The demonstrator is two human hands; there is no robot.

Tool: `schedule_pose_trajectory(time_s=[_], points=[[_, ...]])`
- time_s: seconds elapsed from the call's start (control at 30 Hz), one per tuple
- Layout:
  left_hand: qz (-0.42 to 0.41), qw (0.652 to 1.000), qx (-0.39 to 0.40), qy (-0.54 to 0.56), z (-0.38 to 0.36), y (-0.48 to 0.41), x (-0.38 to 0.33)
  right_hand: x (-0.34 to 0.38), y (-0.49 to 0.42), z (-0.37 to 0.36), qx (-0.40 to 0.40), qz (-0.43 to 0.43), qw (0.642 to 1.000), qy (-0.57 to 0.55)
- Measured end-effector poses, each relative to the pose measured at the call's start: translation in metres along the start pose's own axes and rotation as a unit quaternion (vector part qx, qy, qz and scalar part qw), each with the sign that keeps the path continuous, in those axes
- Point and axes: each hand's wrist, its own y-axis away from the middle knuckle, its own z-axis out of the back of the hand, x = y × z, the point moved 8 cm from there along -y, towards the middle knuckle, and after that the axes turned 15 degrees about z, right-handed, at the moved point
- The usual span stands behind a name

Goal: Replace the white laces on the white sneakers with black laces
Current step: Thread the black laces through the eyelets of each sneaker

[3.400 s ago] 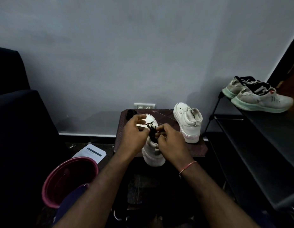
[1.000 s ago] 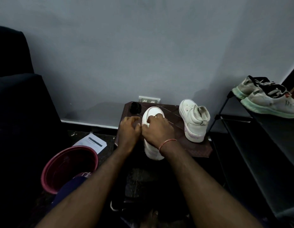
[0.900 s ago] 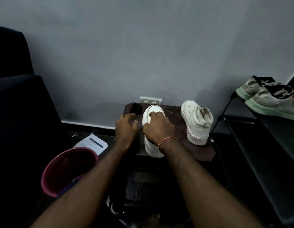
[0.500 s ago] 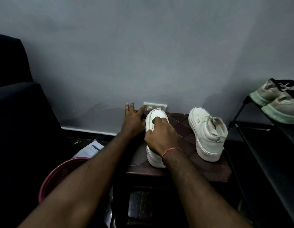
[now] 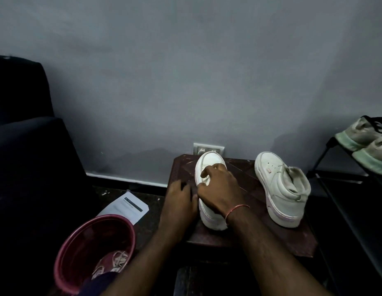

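Two white sneakers stand on a small brown stool [image 5: 250, 184], toes toward the wall. My right hand [image 5: 220, 193] grips the left sneaker [image 5: 210, 162] from above, fingers curled over its tongue area; no lace shows on it. My left hand [image 5: 178, 201] lies just left of that shoe, fingers curled round something dark that looks like the black lace [image 5: 184, 185]. The right sneaker [image 5: 282, 189] stands apart with no lace in it. White laces [image 5: 114, 262] lie in the red bucket [image 5: 64, 259].
A printed sheet of paper [image 5: 128, 207] lies on the floor beside the bucket. A dark chair [image 5: 25, 150] fills the left side. On the right, a black shoe rack [image 5: 326, 154] carries greenish sneakers [image 5: 367, 144]. A wall socket [image 5: 208, 147] sits behind the stool.
My left hand reached to the stool's back left corner, then drew back beside the shoe; the dark bundle there is gone. My right hand stayed on the left sneaker.
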Motion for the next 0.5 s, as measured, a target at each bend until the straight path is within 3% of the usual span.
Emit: schedule_pose_trajectory(time_s=[0.23,0.5], points=[[0.095,0.993,-0.057,-0.05,0.025,0.031,0.013,0.027,-0.033,-0.018,0.01,0.0,0.999,-0.044],[0.087,0.994,-0.042,0.057,0.037,0.045,0.006,0.044,-0.075,-0.043,0.01,-0.025,0.998,-0.051]])
